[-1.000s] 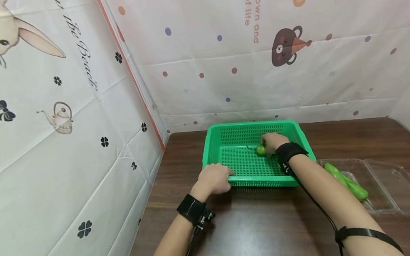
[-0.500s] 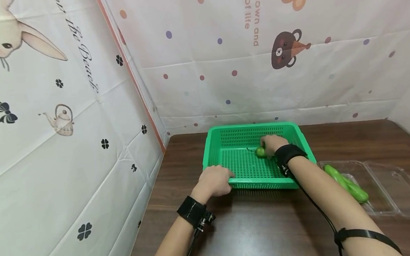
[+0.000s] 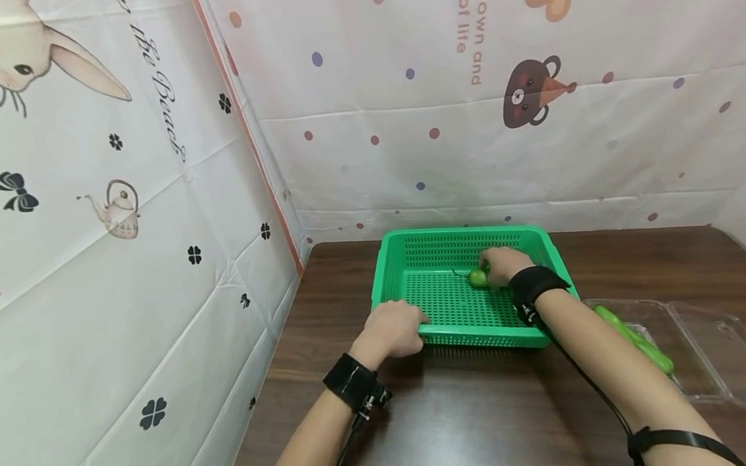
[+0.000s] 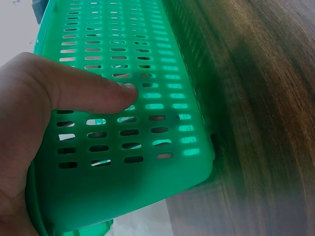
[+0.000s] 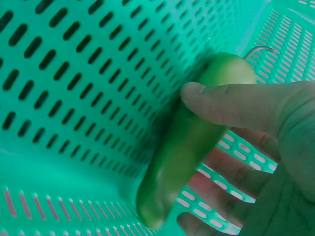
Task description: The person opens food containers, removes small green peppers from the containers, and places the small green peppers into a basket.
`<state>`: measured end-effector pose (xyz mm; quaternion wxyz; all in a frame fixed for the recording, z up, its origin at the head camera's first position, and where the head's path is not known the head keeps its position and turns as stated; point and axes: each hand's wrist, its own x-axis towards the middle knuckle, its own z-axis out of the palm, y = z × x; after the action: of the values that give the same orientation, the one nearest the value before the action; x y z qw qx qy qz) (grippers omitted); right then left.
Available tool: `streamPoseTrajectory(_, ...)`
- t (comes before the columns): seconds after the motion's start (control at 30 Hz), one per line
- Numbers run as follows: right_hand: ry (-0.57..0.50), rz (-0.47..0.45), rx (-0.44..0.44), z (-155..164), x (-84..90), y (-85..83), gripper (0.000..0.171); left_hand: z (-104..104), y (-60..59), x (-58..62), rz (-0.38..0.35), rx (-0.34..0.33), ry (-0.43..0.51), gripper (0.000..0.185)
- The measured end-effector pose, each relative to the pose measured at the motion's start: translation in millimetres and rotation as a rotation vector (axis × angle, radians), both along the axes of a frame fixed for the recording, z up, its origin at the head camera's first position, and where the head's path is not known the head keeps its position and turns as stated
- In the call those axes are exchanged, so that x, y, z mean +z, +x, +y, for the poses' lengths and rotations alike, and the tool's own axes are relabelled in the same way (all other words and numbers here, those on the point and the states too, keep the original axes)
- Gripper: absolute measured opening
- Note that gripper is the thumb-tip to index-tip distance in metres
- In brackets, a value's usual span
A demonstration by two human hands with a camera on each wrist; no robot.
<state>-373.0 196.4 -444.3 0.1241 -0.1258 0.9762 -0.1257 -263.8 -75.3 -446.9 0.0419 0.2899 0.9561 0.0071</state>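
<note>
The person's right hand (image 3: 501, 265) is down inside the green basket (image 3: 415, 253), holding a green pepper (image 5: 192, 137) with the thumb laid across its upper side and the fingers curled beneath it. The pepper lies against the basket's perforated floor, its curled stem end pointing away from the palm and its tip toward the wall closest to the wrist.

The left hand (image 3: 393, 327) clasps the basket's near rim at the corner on its own side, the thumb (image 4: 93, 91) pressed flat on the slotted wall and the other fingers hidden behind the rim.

The basket sits on a dark wooden table (image 3: 469, 417). Outward of the right forearm, near the elbow, an open clear plastic clamshell (image 3: 723, 350) holds more green peppers (image 3: 635, 339). Printed cartoon sheets (image 3: 111, 211) hang beyond the hands and to the left.
</note>
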Motion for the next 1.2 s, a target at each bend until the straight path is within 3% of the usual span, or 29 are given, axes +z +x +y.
streamPoseTrajectory(0.63, -0.018, 0.003, 0.050, 3.2, 26.8, 15.3, 0.054, -0.8, -0.3, -0.7, 0.003, 0.001, 0.000, 0.048)
streamPoseTrajectory(1.2, -0.009, 0.114, 0.116, 9.8, 52.3, 39.1, 0.050, -0.9, 0.1, 1.8, 0.000, 0.003, -0.002, 0.049)
